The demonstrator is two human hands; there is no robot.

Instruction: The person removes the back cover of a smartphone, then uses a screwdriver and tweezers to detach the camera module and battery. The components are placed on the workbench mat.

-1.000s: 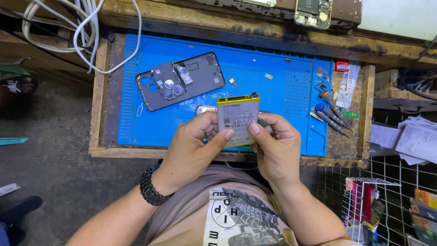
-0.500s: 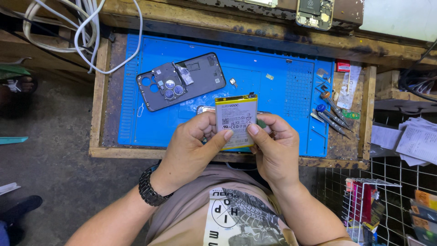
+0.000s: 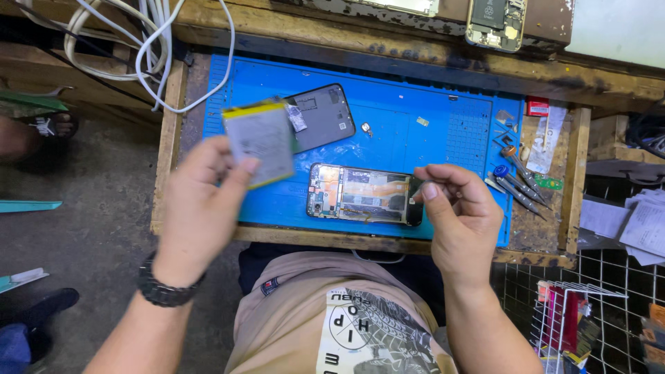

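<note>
My left hand (image 3: 201,208) holds a flat grey phone battery (image 3: 260,142) with a yellow edge, lifted over the left side of the blue work mat (image 3: 415,149). An open phone (image 3: 364,195) with its inner boards and orange flex showing lies across the mat's near edge. My right hand (image 3: 460,218) has thumb and forefinger pinched at the phone's right end. A dark back cover (image 3: 324,114) lies inside-up beyond the battery, partly hidden by it.
Several screwdrivers (image 3: 519,180) and small parts lie at the mat's right edge on the wooden bench (image 3: 547,235). White cables (image 3: 149,48) hang at the back left. Another opened phone (image 3: 493,22) rests on the back ledge. A wire rack (image 3: 582,318) stands lower right.
The battery, held before in both hands at the middle, has gone left in my left hand alone. My right hand has dropped to the open phone, which is now uncovered.
</note>
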